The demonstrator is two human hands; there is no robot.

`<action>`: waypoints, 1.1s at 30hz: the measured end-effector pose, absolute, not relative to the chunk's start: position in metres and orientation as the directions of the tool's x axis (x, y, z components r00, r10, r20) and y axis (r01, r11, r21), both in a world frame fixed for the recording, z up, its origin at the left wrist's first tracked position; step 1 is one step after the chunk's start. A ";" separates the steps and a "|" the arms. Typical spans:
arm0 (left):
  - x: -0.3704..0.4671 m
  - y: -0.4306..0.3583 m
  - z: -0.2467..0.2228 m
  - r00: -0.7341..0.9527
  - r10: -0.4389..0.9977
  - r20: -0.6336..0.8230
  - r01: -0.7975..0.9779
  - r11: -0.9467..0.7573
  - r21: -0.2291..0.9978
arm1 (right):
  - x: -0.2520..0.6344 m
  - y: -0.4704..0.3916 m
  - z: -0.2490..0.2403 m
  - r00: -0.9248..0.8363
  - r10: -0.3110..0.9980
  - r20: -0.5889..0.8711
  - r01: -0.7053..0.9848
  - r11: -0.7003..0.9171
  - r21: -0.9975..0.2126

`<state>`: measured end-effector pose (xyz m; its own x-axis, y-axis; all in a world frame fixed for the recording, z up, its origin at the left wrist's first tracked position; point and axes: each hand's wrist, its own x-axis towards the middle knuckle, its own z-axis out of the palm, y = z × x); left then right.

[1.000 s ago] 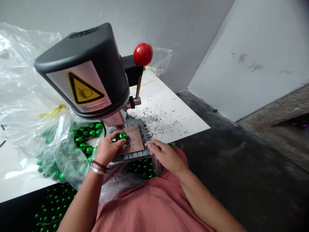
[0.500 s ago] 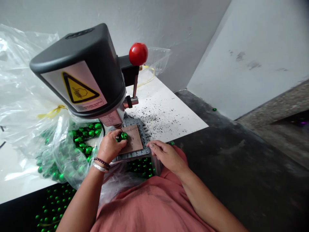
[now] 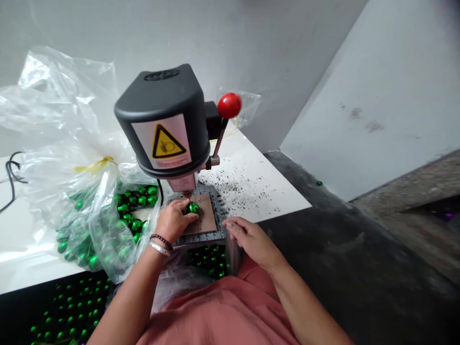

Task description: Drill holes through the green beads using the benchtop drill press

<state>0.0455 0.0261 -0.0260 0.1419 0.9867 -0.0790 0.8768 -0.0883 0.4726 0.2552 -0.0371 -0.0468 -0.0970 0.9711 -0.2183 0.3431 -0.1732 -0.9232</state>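
Note:
My left hand [image 3: 175, 219] grips a shiny green ball [image 3: 194, 208] between thumb and fingers, over a brown board [image 3: 206, 218] on the grey metal base [image 3: 220, 230]. Directly above the ball is the spindle of a black drill press [image 3: 161, 115] with a warning label. My right hand [image 3: 251, 239] hovers beside the base's right edge, thumb and curled fingers close together; whether anything small is between them is hidden. The red knob [image 3: 230, 105] of the press lever is up on the right.
Clear plastic bags [image 3: 104, 211] with several green balls lie left of the press. Dark shavings dot the white table [image 3: 266, 191]. More green balls [image 3: 208, 258] sit below the base. One ball [image 3: 319, 183] is on the floor.
The view has shifted, so the press appears lower and further right. My left hand still grips the ball, which now sits under the spindle. My right hand stays near the base's right edge.

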 end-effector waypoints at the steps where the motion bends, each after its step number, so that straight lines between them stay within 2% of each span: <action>1: 0.045 0.025 -0.027 0.141 0.987 -0.077 0.879 -0.089 0.469 | 0.257 -0.035 -0.042 -0.086 0.977 -0.195 0.357 -0.152 -0.922; 5: 0.046 0.023 -0.027 0.135 0.988 -0.077 0.887 -0.086 0.454 | 0.266 -0.017 -0.010 0.015 0.999 -0.050 0.397 -0.052 -0.916; 8: 0.046 0.023 -0.026 0.128 0.988 -0.082 0.895 -0.080 0.439 | 0.268 0.003 0.024 0.162 0.979 0.126 0.410 0.049 -0.911; 12: 0.046 0.022 -0.027 0.131 0.989 -0.074 0.896 -0.087 0.436 | 0.262 0.030 0.071 0.277 0.854 0.440 0.419 0.305 -0.855; 16: 0.046 0.021 -0.027 0.130 0.989 -0.074 0.887 -0.083 0.454 | 0.254 0.043 0.120 0.300 0.739 0.603 0.454 0.446 -0.772; 19: 0.047 0.020 -0.025 0.127 0.990 -0.068 0.889 -0.083 0.450 | 0.245 0.047 0.151 0.141 0.765 0.629 0.625 0.424 -0.656; 21: 0.047 0.020 -0.024 0.123 0.990 -0.067 0.894 -0.081 0.441 | 0.239 0.054 0.163 0.080 0.808 0.583 0.728 0.353 -0.588; 23: 0.047 0.020 -0.024 0.117 0.990 -0.078 0.897 -0.072 0.436 | 0.233 0.064 0.166 0.034 0.824 0.565 0.779 0.333 -0.532; 26: 0.047 0.021 -0.025 0.112 0.989 -0.093 0.897 -0.061 0.437 | 0.227 0.078 0.161 -0.020 0.786 0.618 0.786 0.395 -0.476; 28: 0.046 0.021 -0.026 0.123 0.988 -0.093 0.893 -0.069 0.444 | 0.224 0.080 0.157 0.018 0.768 0.640 0.800 0.373 -0.471; 33: 0.046 0.020 -0.023 0.140 0.986 -0.094 0.894 -0.085 0.440 | 0.217 0.051 0.155 0.179 0.776 0.605 0.882 0.146 -0.448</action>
<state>0.0458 0.0204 -0.0226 0.1398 0.9857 -0.0943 0.8938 -0.0846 0.4404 0.2168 0.0514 0.1545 0.1787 0.7758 0.6051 0.8820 0.1461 -0.4479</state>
